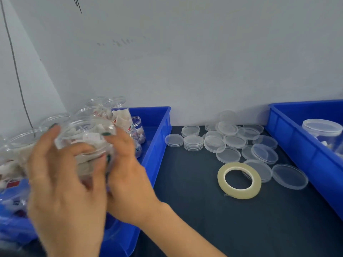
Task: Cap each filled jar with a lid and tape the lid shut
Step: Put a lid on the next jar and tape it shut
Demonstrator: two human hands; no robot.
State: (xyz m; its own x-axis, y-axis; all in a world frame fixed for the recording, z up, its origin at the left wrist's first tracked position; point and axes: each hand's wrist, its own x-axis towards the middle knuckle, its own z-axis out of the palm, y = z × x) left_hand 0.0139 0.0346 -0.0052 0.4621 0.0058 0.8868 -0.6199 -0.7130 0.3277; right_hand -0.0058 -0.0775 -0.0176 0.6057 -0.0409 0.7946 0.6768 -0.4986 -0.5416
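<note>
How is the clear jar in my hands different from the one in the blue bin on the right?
The hand-held clear plastic jar of white packets has an open mouth; the lidded clear plastic jar in the right blue plastic bin is capped. Your left hand and right hand grip the first in the air; the second stands untouched. Both are clear and hold white pieces.

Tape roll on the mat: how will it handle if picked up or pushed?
The tape roll lies flat, so it would probably slide rather than roll. It is a thin ring with a wide hole, so likely light and stiff. Its far edge seems to overlap a lid, so a push may drag that lid along.
</note>
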